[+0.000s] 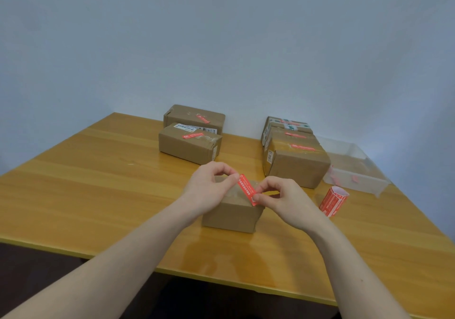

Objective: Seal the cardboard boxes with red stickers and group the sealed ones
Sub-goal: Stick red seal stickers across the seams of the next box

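Soft, even indoor light, slightly dim.
I see glossy sheen on the table (98, 183) at lower centre, faint shadows under the boxes (189, 144), a wall (221, 35) darkening toward the upper corners, wide-angle bending at the edges, fine print blurred.

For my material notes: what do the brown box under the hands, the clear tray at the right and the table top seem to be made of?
Brown box under the hands: matte cardboard, dull and fibrous-looking. Clear rectangular tray: probably thin plastic, see-through. Yellow-brown table top: wood or wood-look laminate with glossy finish; grain lines and reflections show.
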